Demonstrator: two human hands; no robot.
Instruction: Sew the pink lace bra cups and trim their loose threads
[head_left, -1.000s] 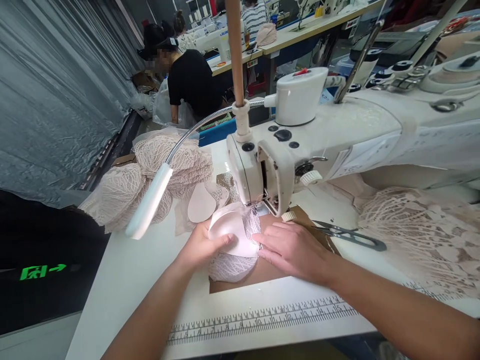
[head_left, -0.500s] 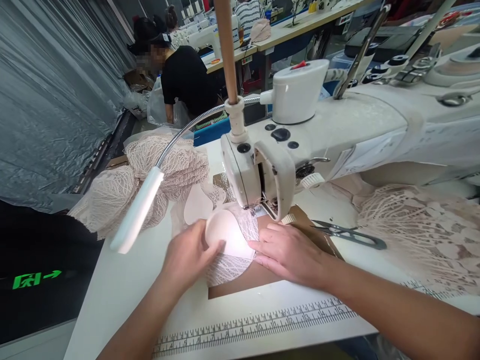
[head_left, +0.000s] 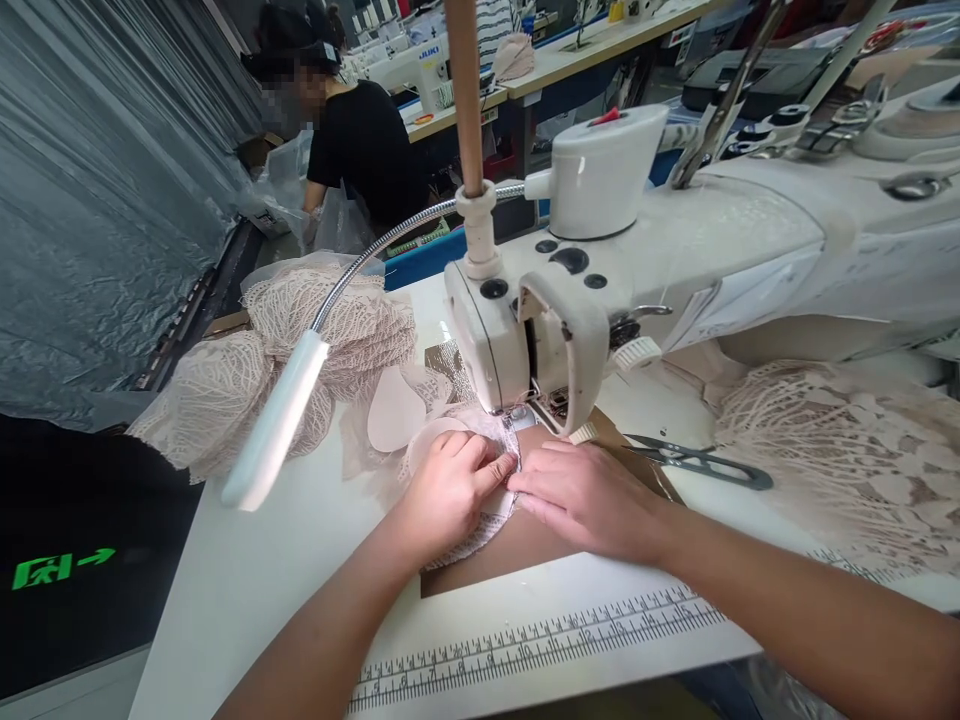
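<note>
A pale lace-covered bra cup [head_left: 431,437] lies under the head of a white sewing machine [head_left: 495,350], its upper edge by the presser foot [head_left: 517,415]. My left hand [head_left: 457,490] lies over the cup and hides much of it, thumb and fingers closed on the lace near its right edge. Against that same edge, my right hand [head_left: 585,495] presses with its fingers together. The two hands' fingertips almost meet just in front of the needle area. A brown plate [head_left: 517,560] shows beneath the cup.
Thread snips [head_left: 697,465] lie right of my right hand. Lace pieces are piled at the left [head_left: 330,330] and right [head_left: 840,450]. A lamp [head_left: 277,420] hangs over the table's left side. A ruler strip [head_left: 540,650] runs along the front. Beyond, a person [head_left: 367,150] bends down.
My left hand has moved right, from the cup's left side to its right edge, and now covers the cup. The lace edge has been turned. My right hand has barely moved.
</note>
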